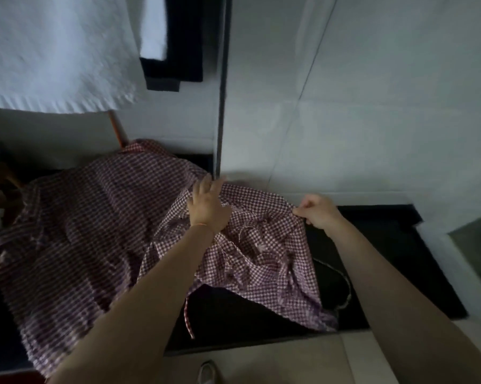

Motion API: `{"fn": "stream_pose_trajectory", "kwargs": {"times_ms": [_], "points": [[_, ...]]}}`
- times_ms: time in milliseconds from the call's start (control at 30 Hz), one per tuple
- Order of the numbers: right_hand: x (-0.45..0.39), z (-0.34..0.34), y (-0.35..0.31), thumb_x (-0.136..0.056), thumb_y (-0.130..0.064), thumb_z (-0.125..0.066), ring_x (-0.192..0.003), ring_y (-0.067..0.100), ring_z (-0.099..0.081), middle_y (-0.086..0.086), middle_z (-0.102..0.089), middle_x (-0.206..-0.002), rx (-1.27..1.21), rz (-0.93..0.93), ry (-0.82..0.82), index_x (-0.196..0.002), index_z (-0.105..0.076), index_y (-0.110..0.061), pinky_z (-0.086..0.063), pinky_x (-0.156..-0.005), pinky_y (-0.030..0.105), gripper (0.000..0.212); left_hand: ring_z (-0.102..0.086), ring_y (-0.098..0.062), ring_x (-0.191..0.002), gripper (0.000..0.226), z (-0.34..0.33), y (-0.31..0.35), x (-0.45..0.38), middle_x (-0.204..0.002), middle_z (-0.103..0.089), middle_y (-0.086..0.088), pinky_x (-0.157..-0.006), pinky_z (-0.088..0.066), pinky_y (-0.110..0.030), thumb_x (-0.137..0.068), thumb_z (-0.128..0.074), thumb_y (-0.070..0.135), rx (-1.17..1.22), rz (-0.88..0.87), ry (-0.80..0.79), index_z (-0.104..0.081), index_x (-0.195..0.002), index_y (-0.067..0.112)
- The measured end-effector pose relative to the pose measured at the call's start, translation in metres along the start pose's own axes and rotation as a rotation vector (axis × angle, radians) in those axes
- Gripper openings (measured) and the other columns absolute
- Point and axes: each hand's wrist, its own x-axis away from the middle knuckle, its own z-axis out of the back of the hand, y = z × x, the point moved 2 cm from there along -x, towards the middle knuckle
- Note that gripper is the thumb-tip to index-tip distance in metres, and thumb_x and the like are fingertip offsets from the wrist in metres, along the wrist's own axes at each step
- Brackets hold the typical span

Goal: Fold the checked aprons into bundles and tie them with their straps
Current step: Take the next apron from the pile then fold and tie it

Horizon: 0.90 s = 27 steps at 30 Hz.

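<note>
A red-and-white checked apron (264, 245) lies crumpled on a dark counter (386, 245), its near edge hanging toward the person and its far edge lifted between the two hands. The left hand (207, 206) reaches over the cloth's far left part; its fingers (206, 184) are spread and nearly straight, lying on the raised fabric near the wall rather than curling round it, though the fingertips are blurred and any pinch beneath them cannot be told. A thin orange band (201, 225) circles that wrist. The right hand (321, 210) is at the apron's far right corner, its fingers (307, 203) curled tight and pinching the cloth's edge, which is pulled taut from there toward the left hand. A narrow checked strap (188, 317) dangles from the near edge over the counter front. To the left, a larger heap of checked fabric (81, 231) spreads across the counter, touching the apron. A white towel (53, 51) and a dark towel (175, 51) hang above against the pale tiled wall (372, 92).
</note>
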Motion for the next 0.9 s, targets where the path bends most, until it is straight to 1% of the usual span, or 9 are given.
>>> {"fn": "stream_pose_trajectory", "kwargs": {"times_ms": [100,167,233,333,500,567,700,800,900], "points": [[0.009,0.012,-0.003,-0.087,-0.013,-0.074,-0.058,0.020,-0.059,0.008,-0.063,-0.069,0.039,0.111,0.017,-0.072,-0.058,-0.010,-0.044,-0.054,0.026,0.023,-0.016,-0.022,-0.149,0.066,-0.023,0.036,-0.005,-0.160,-0.026,0.003,-0.120,-0.009,-0.053,-0.091,-0.061,0.033,-0.119,-0.212,-0.083,-0.033,-0.150,0.037],[0.017,0.019,-0.008,-0.087,-0.014,-0.074,-0.052,0.019,-0.058,0.006,-0.062,-0.060,0.065,0.157,-0.003,-0.073,-0.059,-0.009,-0.042,-0.051,0.025,0.022,-0.037,-0.023,-0.139,0.049,-0.033,0.055,-0.009,-0.145,-0.050,0.003,-0.118,-0.015,-0.051,-0.089,-0.058,0.043,-0.194,-0.272,-0.117,-0.050,-0.138,0.039],[0.023,0.034,-0.008,-0.088,-0.015,-0.073,-0.047,0.015,-0.057,0.005,-0.062,-0.059,0.078,0.181,0.062,-0.076,-0.061,-0.006,-0.042,-0.048,0.022,0.019,-0.057,-0.026,-0.116,0.030,-0.036,0.070,-0.012,-0.114,-0.068,0.002,-0.106,-0.029,-0.044,-0.089,-0.053,0.049,-0.241,-0.253,-0.094,-0.067,-0.108,0.030],[0.031,0.063,0.000,-0.092,-0.014,-0.067,-0.049,0.008,-0.055,0.002,-0.061,-0.067,0.052,0.171,0.261,-0.083,-0.063,-0.006,-0.037,-0.041,0.010,0.013,-0.064,-0.027,-0.093,0.022,-0.033,0.085,-0.008,-0.092,-0.070,-0.003,-0.083,-0.045,-0.034,-0.088,-0.058,0.042,-0.103,-0.251,-0.092,-0.063,-0.086,0.021],[0.040,0.117,0.021,-0.102,-0.017,-0.051,-0.039,0.009,-0.056,0.011,-0.061,-0.082,-0.362,0.062,0.566,-0.091,-0.055,-0.012,-0.044,-0.037,0.021,0.012,-0.061,-0.021,-0.087,0.015,-0.018,0.126,-0.002,-0.094,-0.068,0.000,-0.070,-0.043,-0.027,-0.089,-0.059,0.039,-0.010,-0.287,-0.123,-0.067,-0.092,0.026],[0.045,0.138,0.023,-0.100,-0.023,-0.054,-0.047,0.011,-0.057,0.014,-0.063,-0.088,-0.315,0.087,0.541,-0.097,-0.056,-0.012,-0.045,-0.044,0.023,0.012,-0.060,-0.021,-0.088,0.017,-0.013,0.142,-0.001,-0.099,-0.069,-0.002,-0.074,-0.046,-0.028,-0.091,-0.059,0.039,-0.020,-0.282,-0.112,-0.069,-0.092,0.025],[0.064,0.194,0.030,-0.082,-0.033,-0.078,-0.078,0.019,-0.061,0.007,-0.064,-0.091,-0.024,0.187,0.398,-0.096,-0.062,-0.003,-0.042,-0.061,0.028,0.037,-0.063,-0.022,-0.092,0.012,0.000,0.197,0.008,-0.098,-0.072,-0.001,-0.083,-0.051,-0.031,-0.090,-0.063,0.027,0.180,-0.354,0.064,-0.074,-0.093,0.022],[0.072,0.239,0.038,-0.085,-0.025,-0.075,-0.075,0.022,-0.057,0.009,-0.060,-0.078,0.050,0.278,0.554,-0.078,-0.060,0.001,-0.034,-0.056,0.028,0.030,-0.063,-0.017,-0.089,0.009,0.004,0.248,0.018,-0.095,-0.073,0.002,-0.082,-0.048,-0.026,-0.088,-0.068,0.025,0.205,-0.504,0.165,-0.074,-0.094,0.021],[0.076,0.283,0.037,-0.086,-0.026,-0.073,-0.075,0.025,-0.057,0.011,-0.062,-0.080,0.031,0.351,0.737,-0.078,-0.061,0.000,-0.040,-0.063,0.034,0.029,-0.064,-0.022,-0.096,0.018,-0.013,0.274,0.020,-0.100,-0.073,0.000,-0.090,-0.047,-0.032,-0.086,-0.070,0.033,-0.055,-0.512,0.122,-0.073,-0.100,0.022]]}}
